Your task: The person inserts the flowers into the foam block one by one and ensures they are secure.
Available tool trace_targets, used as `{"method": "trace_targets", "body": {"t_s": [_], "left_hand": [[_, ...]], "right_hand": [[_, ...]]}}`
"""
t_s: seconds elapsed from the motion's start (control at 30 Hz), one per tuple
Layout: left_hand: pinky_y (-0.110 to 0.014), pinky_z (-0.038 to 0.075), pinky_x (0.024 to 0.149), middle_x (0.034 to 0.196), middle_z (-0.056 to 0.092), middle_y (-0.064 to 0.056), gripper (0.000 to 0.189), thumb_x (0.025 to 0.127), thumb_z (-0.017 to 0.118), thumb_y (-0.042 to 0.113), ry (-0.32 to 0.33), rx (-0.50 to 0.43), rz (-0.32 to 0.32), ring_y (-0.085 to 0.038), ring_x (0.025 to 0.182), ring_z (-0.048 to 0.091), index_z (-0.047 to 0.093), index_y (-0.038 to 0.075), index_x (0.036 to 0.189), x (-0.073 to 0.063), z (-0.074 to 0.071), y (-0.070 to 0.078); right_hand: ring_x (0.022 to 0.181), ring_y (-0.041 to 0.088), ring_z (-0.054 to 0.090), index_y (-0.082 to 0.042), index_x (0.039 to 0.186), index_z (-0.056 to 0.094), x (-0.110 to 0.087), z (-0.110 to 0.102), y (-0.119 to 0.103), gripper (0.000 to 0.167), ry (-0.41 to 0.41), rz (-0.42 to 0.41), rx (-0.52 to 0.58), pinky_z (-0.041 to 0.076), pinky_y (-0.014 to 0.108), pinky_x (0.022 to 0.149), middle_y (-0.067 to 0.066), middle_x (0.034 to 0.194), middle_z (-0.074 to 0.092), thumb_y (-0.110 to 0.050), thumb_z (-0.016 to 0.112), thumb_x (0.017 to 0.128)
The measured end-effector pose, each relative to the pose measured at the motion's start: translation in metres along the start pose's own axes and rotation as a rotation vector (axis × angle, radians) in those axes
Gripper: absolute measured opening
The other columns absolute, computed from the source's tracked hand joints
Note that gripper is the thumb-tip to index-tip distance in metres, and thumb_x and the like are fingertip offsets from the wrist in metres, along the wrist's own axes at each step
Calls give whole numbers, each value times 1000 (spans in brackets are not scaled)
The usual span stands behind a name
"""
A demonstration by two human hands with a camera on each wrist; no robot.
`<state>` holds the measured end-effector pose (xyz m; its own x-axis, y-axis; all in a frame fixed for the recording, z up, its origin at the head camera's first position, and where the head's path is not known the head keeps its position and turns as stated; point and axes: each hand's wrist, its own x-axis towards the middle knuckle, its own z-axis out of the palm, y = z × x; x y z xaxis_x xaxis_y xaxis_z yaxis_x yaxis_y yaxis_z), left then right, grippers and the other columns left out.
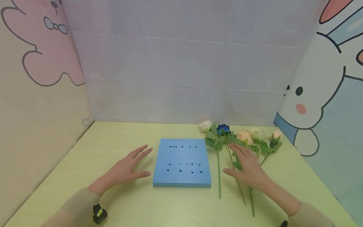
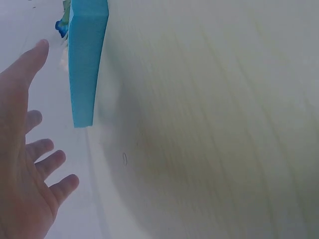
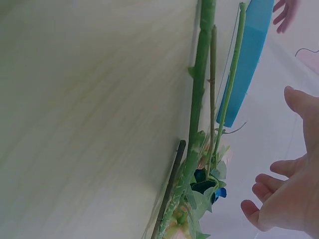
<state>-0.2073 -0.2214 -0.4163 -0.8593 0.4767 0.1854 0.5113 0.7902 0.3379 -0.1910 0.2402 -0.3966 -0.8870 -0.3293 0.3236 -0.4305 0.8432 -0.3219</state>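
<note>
A blue foam block (image 1: 181, 157) dotted with several dark holes lies flat on the table. My left hand (image 1: 127, 168) hovers just left of it, fingers apart and holding nothing; in the left wrist view the thumb (image 2: 37, 57) is beside the block's edge (image 2: 85, 64). Over the flower stems on the right is my right hand (image 1: 246, 167), fingers spread and gripping nothing. Artificial flowers lie right of the block: a white one (image 1: 205, 126), a blue one (image 1: 223, 129), a peach one (image 1: 244, 137), a pale cream one (image 1: 258, 135) and another peach one (image 1: 277, 135).
The light yellow table (image 1: 119, 205) meets a pale cloth backdrop (image 1: 181, 78) behind. Cartoon-printed panels stand at the left (image 1: 42, 110) and right (image 1: 340, 126). Green stems (image 1: 219, 176) point toward the table's front edge.
</note>
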Motion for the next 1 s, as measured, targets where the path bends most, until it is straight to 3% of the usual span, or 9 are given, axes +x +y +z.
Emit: {"method": "trace_targets", "body": {"t_s": [0.1, 0.23, 0.33, 0.47, 0.63, 0.8, 1.0], "left_hand": [[-59, 49, 94, 160, 33, -12, 84, 86, 65, 60, 1, -33, -6, -41, 142, 40, 32, 24, 155, 1, 2, 2], [-61, 44, 102, 157, 36, -15, 82, 88, 67, 54, 10, -82, -9, -41, 140, 42, 35, 18, 154, 3, 6, 3], [-57, 45, 102, 155, 39, -17, 81, 89, 68, 48, 11, -144, -14, -39, 133, 50, 35, 12, 153, 3, 11, 6], [-43, 53, 92, 151, 43, -17, 79, 90, 69, 43, -17, -258, -49, -33, 121, 58, 35, 7, 152, 4, 16, 10], [-25, 54, 81, 146, 47, -18, 78, 90, 71, 39, -61, -384, -122, -26, 111, 60, 36, 7, 151, 6, 21, 16], [-21, 53, 81, 147, 48, -18, 79, 90, 72, 37, -99, -472, -159, -21, 105, 61, 35, 6, 152, 8, 28, 19], [-22, 51, 79, 145, 50, -19, 81, 88, 74, 32, -100, -540, -211, -14, 99, 61, 33, 3, 151, 11, 32, 21]], "right_hand": [[136, 50, 37, -7, 152, 34, 1, 4, -1, 89, -3, 6, 10, 26, 76, 103, 21, 153, 39, -45, 75, 83], [135, 51, 38, -5, 151, 36, 1, 6, -3, 87, 0, 10, 29, 25, 77, 102, 23, 152, 41, -44, 75, 84], [133, 52, 40, -3, 149, 38, 0, 8, -7, 85, 3, 6, 44, 27, 77, 101, 25, 150, 42, -44, 75, 84], [133, 52, 40, -2, 149, 38, -2, 10, -10, 82, -10, 14, 85, 32, 75, 100, 27, 149, 42, -39, 75, 85], [132, 52, 42, 1, 149, 35, -5, 13, -12, 79, -45, 47, 175, 41, 69, 98, 29, 149, 39, -30, 74, 88], [122, 46, 54, 3, 149, 34, -6, 15, -12, 77, -74, 58, 252, 51, 54, 94, 28, 145, 44, -26, 73, 89], [127, 47, 50, 2, 151, 30, -4, 21, -12, 79, -139, 121, 354, 50, 51, 98, 29, 148, 40, -28, 72, 90]]}}
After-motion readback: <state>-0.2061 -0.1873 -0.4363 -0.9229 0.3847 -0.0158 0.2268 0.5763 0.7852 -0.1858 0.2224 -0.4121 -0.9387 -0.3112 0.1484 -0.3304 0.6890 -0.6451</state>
